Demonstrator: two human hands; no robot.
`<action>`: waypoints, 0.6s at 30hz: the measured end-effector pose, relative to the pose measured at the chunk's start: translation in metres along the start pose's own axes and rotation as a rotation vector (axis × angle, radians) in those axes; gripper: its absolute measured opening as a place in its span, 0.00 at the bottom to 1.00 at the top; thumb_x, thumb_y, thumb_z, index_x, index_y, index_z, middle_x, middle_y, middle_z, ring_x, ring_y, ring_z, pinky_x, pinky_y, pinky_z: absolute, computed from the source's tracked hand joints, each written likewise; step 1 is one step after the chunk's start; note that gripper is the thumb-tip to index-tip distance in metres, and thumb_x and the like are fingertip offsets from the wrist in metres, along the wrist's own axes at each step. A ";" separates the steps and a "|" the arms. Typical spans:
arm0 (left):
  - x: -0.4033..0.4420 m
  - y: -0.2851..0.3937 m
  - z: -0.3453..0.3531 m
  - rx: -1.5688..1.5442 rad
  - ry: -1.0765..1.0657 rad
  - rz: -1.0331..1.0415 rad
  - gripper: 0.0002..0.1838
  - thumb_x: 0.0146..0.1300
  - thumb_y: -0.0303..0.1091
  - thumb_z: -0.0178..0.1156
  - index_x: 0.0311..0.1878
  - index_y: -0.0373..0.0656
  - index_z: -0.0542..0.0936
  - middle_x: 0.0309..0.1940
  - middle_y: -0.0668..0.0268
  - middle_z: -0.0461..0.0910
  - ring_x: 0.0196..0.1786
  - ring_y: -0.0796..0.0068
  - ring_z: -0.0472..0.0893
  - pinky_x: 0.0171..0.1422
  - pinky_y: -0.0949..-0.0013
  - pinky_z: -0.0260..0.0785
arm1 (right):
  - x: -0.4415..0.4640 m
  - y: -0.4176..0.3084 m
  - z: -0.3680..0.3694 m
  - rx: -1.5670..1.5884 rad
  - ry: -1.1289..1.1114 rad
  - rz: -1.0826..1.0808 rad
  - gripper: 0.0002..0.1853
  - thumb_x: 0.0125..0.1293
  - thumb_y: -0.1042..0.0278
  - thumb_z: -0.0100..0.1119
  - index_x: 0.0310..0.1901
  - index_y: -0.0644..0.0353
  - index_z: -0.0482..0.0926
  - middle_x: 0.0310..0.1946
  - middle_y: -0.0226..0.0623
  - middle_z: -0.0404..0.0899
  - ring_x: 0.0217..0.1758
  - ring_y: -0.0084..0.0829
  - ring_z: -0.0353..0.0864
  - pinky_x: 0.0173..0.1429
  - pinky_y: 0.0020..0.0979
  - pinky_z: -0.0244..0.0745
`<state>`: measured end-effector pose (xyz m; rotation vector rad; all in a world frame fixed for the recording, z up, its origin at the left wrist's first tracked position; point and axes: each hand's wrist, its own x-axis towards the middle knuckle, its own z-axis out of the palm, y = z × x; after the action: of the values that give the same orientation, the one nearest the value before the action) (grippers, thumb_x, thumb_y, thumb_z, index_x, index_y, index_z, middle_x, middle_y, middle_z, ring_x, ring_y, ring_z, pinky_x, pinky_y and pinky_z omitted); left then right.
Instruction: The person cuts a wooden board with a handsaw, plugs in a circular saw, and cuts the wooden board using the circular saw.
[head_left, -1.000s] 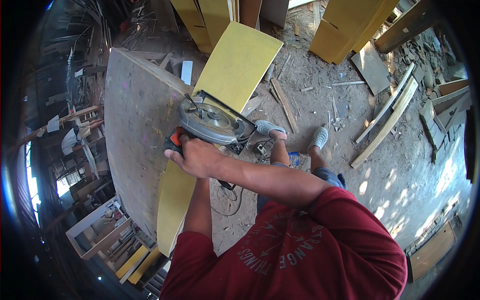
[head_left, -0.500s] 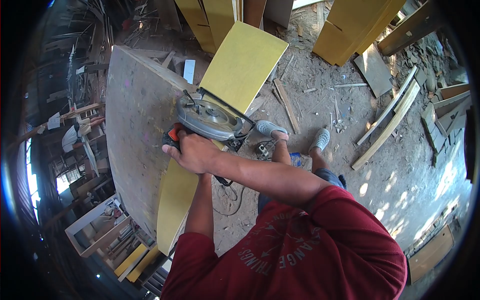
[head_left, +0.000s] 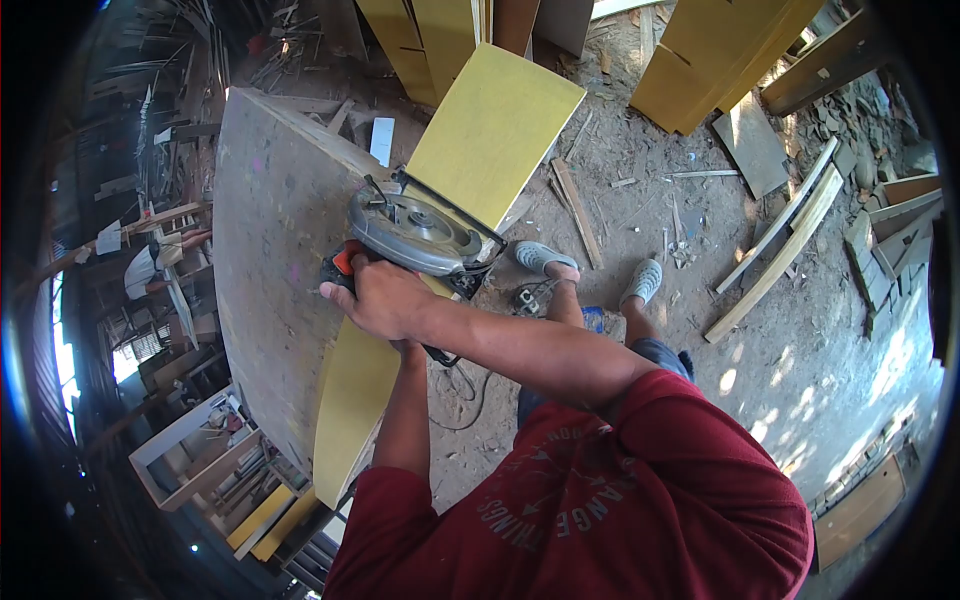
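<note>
My right hand [head_left: 385, 300] is wrapped round the rear handle of a circular saw [head_left: 418, 235] with a grey guard and orange-and-black grip. The saw rests across a long yellow board [head_left: 495, 130], which shows on both sides of it. Under the board lies a large stained wooden work surface [head_left: 265, 240]. My left forearm [head_left: 403, 405] passes beneath the right one. The left hand is almost wholly hidden behind the right hand and wrist, near the saw and board, so its fingers cannot be seen.
A cord [head_left: 475, 410] trails over the dirt floor near a socket block [head_left: 527, 298] by my feet. Yellow panels [head_left: 715, 60] stand at the back. Long wood strips [head_left: 775, 255] lie at right. Another person [head_left: 145, 270] is at far left.
The saw and my right hand have shifted slightly left relative to the board. My right hand keeps its grip, and the view has turned a little.
</note>
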<state>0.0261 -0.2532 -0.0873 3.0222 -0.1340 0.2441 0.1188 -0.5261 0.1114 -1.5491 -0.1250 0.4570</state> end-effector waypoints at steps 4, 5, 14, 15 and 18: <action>-0.005 0.000 0.003 -0.003 0.009 0.003 0.46 0.67 0.63 0.66 0.77 0.40 0.68 0.72 0.40 0.72 0.78 0.34 0.68 0.85 0.33 0.54 | 0.007 -0.002 -0.001 0.005 -0.005 0.005 0.38 0.82 0.40 0.52 0.56 0.83 0.77 0.49 0.70 0.86 0.58 0.65 0.87 0.69 0.54 0.78; -0.006 -0.001 0.005 -0.005 0.012 0.006 0.46 0.67 0.63 0.66 0.77 0.40 0.68 0.72 0.40 0.73 0.78 0.34 0.68 0.85 0.33 0.55 | 0.007 -0.003 -0.001 0.001 -0.004 0.006 0.38 0.82 0.40 0.52 0.56 0.83 0.77 0.49 0.70 0.86 0.58 0.65 0.87 0.69 0.54 0.78; -0.016 0.000 0.009 -0.002 0.032 0.009 0.46 0.67 0.63 0.66 0.77 0.40 0.69 0.71 0.40 0.73 0.77 0.34 0.69 0.85 0.33 0.55 | 0.019 -0.008 -0.003 -0.002 -0.011 0.011 0.38 0.82 0.40 0.52 0.56 0.83 0.77 0.50 0.71 0.85 0.59 0.65 0.86 0.70 0.53 0.78; -0.016 0.000 0.010 0.001 0.033 0.009 0.46 0.67 0.63 0.66 0.77 0.40 0.69 0.71 0.40 0.73 0.77 0.34 0.69 0.85 0.33 0.55 | 0.020 -0.008 -0.002 -0.005 -0.009 0.008 0.38 0.82 0.40 0.52 0.56 0.83 0.77 0.50 0.71 0.85 0.59 0.65 0.86 0.70 0.53 0.78; -0.017 0.000 0.010 0.001 0.036 0.008 0.46 0.67 0.63 0.66 0.77 0.39 0.69 0.71 0.40 0.74 0.77 0.34 0.69 0.84 0.33 0.55 | 0.025 -0.007 0.001 -0.016 0.011 -0.007 0.39 0.82 0.39 0.51 0.57 0.82 0.77 0.50 0.71 0.85 0.60 0.65 0.86 0.70 0.53 0.78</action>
<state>0.0106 -0.2533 -0.1001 3.0170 -0.1424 0.2995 0.1425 -0.5156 0.1129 -1.5660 -0.1254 0.4425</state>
